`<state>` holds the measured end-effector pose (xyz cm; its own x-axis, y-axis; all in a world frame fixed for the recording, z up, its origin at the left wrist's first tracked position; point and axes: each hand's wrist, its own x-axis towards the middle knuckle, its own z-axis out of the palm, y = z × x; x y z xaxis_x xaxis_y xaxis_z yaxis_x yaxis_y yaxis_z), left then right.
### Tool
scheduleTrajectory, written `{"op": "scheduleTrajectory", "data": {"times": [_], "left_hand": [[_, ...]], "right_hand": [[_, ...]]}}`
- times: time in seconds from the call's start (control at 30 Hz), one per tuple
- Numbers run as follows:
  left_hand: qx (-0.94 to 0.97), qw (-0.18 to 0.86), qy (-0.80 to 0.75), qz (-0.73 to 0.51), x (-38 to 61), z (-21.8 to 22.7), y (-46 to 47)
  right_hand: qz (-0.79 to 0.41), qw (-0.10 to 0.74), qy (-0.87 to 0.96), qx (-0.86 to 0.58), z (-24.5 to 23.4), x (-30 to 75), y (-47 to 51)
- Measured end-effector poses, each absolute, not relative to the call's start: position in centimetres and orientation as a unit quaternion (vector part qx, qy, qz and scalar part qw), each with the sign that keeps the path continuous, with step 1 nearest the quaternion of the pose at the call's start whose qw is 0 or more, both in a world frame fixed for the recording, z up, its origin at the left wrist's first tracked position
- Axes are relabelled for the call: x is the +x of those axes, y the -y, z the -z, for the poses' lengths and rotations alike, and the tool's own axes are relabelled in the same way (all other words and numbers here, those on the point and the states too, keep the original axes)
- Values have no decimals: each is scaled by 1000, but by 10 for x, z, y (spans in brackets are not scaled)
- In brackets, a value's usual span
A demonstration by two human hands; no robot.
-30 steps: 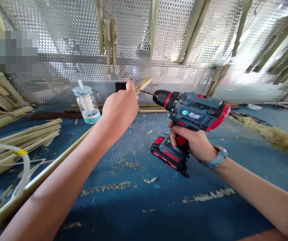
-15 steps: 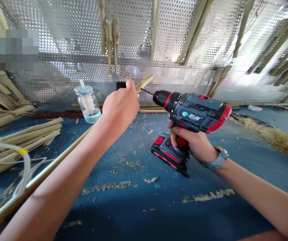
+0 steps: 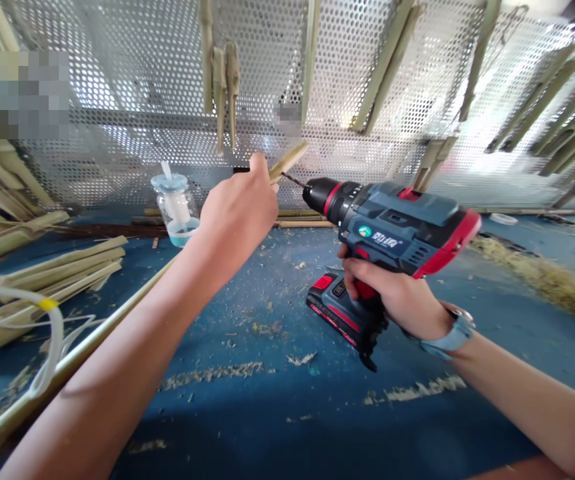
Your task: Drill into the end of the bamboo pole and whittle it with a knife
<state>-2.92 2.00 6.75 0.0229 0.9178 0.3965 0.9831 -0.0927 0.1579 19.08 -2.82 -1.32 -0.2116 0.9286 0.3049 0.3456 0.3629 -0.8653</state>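
My right hand (image 3: 387,287) is wrapped round the handle of a blue, black and red cordless drill (image 3: 392,230), held above the blue surface. Its thin drill bit (image 3: 293,180) points left, with the tip at the side of a short bamboo strip (image 3: 290,160). Whether the tip has gone into the bamboo I cannot tell. My left hand (image 3: 242,207) is closed round the lower part of that strip, whose upper end sticks out past the thumb, slanting up to the right. Most of the left fingers are hidden behind the back of the hand.
A lidded cup with a straw (image 3: 170,200) stands left of my left hand. Split bamboo pieces (image 3: 77,280) and a clear tube (image 3: 55,333) lie at the left. Perforated metal sheet (image 3: 142,73) with bamboo on it rises behind. Shavings (image 3: 542,280) are heaped at right.
The rear of the drill has moved a little right and down, so it tilts slightly more. The bit stays at the bamboo strip, and my left hand has hardly moved.
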Motion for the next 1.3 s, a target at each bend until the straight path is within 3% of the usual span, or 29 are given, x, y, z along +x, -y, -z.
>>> {"op": "scheduleTrajectory", "data": {"times": [0.17,1.3], "left_hand": [[-723,79,652,214,-30,-64,-22],[-730,55,657,182,-26,-62,-21]], "right_hand": [[-288,434,708,-477,15,190,29],[-330,418,710,-461,14,200,24]]}}
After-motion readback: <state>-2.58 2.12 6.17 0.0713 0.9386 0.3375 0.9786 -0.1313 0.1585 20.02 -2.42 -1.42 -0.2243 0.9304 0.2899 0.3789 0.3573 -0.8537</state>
